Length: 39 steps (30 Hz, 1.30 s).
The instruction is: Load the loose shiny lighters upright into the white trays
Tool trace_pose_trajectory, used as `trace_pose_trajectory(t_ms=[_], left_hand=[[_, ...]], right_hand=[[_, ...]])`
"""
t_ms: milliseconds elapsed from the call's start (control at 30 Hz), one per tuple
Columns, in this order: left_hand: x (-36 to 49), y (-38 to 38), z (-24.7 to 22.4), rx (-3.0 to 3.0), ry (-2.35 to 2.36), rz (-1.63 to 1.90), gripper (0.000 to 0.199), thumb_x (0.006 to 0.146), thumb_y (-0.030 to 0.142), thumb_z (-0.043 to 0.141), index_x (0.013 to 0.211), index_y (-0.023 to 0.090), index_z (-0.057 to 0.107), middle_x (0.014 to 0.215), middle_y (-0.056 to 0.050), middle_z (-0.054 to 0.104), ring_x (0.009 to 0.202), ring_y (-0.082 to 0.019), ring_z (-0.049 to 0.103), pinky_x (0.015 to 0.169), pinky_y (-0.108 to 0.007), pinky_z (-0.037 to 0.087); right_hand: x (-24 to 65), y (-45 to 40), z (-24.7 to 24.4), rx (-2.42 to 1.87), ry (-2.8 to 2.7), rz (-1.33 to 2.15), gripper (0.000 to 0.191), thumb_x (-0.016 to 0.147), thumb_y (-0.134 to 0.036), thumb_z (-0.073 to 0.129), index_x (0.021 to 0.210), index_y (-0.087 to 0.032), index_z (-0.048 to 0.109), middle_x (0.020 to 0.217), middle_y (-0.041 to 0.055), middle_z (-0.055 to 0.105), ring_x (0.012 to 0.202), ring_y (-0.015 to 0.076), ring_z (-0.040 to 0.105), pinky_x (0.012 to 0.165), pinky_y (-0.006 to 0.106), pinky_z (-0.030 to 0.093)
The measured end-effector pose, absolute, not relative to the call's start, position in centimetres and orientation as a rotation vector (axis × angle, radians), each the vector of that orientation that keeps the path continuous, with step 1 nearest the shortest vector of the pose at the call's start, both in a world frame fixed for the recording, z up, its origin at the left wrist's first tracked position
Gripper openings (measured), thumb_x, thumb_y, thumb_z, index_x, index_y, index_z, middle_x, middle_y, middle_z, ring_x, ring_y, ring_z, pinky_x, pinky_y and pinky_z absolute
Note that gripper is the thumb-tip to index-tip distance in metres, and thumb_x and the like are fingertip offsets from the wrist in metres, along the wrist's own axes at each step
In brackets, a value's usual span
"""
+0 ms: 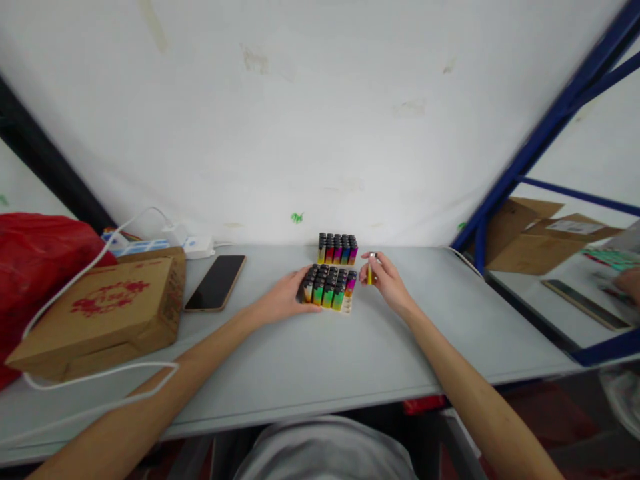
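My left hand (287, 298) grips the left side of a light tray (346, 305) filled with upright lighters (327, 287) in green, orange, yellow and purple with black tops. At the tray's right front corner a few holes stand bare. My right hand (385, 277) is just right of the tray, with a yellow lighter (370, 272) pinched upright between thumb and fingers. Behind the tray, near the wall, is a second block of multicoloured lighters (338, 248), standing in rows.
A dark-screened phone (216, 283) lies left of my left hand. Farther left are a cardboard box (110, 307), a red bag (45, 267), a white cable (100, 373) and a power strip (199, 247). Beyond the blue frame (481, 243) on the right, an open carton (530, 243) and another person's hand (630, 283) show.
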<state>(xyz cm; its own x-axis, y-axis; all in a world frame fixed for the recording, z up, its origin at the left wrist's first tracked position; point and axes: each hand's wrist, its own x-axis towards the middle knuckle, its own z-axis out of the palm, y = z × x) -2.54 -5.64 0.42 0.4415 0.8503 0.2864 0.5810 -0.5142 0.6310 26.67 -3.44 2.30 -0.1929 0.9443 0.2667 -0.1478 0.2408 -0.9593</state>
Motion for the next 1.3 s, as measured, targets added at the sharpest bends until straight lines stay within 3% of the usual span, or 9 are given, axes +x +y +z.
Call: trace_pose_trajectory(t_ms=[100,200,267,400,633,867,1033,1167,1300], left_hand=[[-2.3,-5.8,0.5,2.266,1.237,0.845,0.1,0.075,0.059,0.09,0.157,0.019,0.048,0.157,-0.015,0.06,0.143,-0.039,0.059,0.124,-0.051,0.045],[-2.2,-5.9,0.6,2.266,1.255,0.845,0.1,0.074,0.059,0.09,0.156,0.019,0.048,0.156,-0.016,0.061,0.142,-0.04,0.06,0.123,-0.052,0.045],[-2.1,-5.9,0.6,2.265,1.261,0.834,0.101,0.073,0.059,0.09,0.156,0.018,0.047,0.156,-0.016,0.06,0.142,-0.04,0.06,0.123,-0.052,0.045],[-2.2,-5.9,0.6,2.276,1.253,0.817,0.102,0.074,0.061,0.088,0.156,0.016,0.046,0.155,-0.018,0.061,0.141,-0.04,0.06,0.122,-0.052,0.046],[-2.2,-5.9,0.7,2.276,1.257,0.811,0.103,0.075,0.065,0.087,0.156,0.017,0.046,0.156,-0.017,0.06,0.142,-0.039,0.059,0.124,-0.052,0.044],[-2.2,-6.0,0.7,2.275,1.246,0.835,0.1,0.075,0.059,0.089,0.156,0.019,0.047,0.155,-0.016,0.061,0.14,-0.039,0.061,0.123,-0.053,0.046],[-2.2,-6.0,0.7,2.288,1.232,0.828,0.099,0.077,0.059,0.088,0.156,0.018,0.045,0.155,-0.016,0.061,0.141,-0.038,0.061,0.123,-0.051,0.046],[-2.2,-6.0,0.8,2.288,1.225,0.818,0.097,0.077,0.059,0.088,0.155,0.018,0.046,0.154,-0.016,0.061,0.142,-0.038,0.059,0.123,-0.051,0.045],[-2.2,-6.0,0.9,2.271,1.245,0.809,0.099,0.076,0.059,0.088,0.156,0.018,0.046,0.155,-0.017,0.061,0.142,-0.039,0.059,0.123,-0.052,0.045]], right_hand=[[26.4,-3.8,1.8,-0.876,-1.405,1.245,0.056,0.082,-0.074,0.077,0.104,-0.025,0.061,0.064,-0.0097,0.047,0.048,0.0094,0.045,0.047,0.023,0.037],[26.1,-3.9,1.6,-0.992,-1.397,1.294,0.06,0.082,-0.081,0.07,0.08,-0.023,0.054,0.06,-0.0099,0.036,0.044,0.0064,0.026,0.041,0.022,0.019],[26.0,-3.9,1.4,-1.08,-1.388,1.303,0.068,0.086,-0.087,0.058,0.066,-0.024,0.044,0.055,-0.0092,0.029,0.043,0.0069,0.021,0.041,0.023,0.015],[25.8,-3.8,0.9,-1.212,-1.38,1.231,0.07,0.09,-0.086,0.048,0.056,-0.026,0.034,0.046,-0.007,0.027,0.042,0.0088,0.021,0.04,0.026,0.016],[25.9,-3.4,0.3,-1.256,-1.483,1.156,0.068,0.093,-0.084,0.039,0.055,-0.029,0.033,0.041,-0.0057,0.029,0.039,0.0112,0.024,0.041,0.028,0.02],[25.4,-3.8,0.5,-1.205,-1.563,1.164,0.057,0.098,-0.062,0.036,0.052,-0.029,0.032,0.042,-0.0053,0.029,0.039,0.0115,0.025,0.042,0.03,0.023],[25.0,-4.2,0.8,-1.19,-1.597,1.162,0.053,0.096,-0.056,0.04,0.053,-0.028,0.034,0.042,-0.0047,0.031,0.042,0.0124,0.028,0.043,0.029,0.023],[24.8,-4.3,0.9,-1.191,-1.59,1.153,0.056,0.097,-0.063,0.039,0.054,-0.028,0.034,0.044,-0.0049,0.03,0.043,0.0125,0.028,0.043,0.029,0.023],[25.2,-4.4,1.3,-1.172,-1.518,1.171,0.067,0.096,-0.082,0.035,0.057,-0.027,0.038,0.048,-0.0067,0.025,0.044,0.0113,0.022,0.043,0.028,0.02]])
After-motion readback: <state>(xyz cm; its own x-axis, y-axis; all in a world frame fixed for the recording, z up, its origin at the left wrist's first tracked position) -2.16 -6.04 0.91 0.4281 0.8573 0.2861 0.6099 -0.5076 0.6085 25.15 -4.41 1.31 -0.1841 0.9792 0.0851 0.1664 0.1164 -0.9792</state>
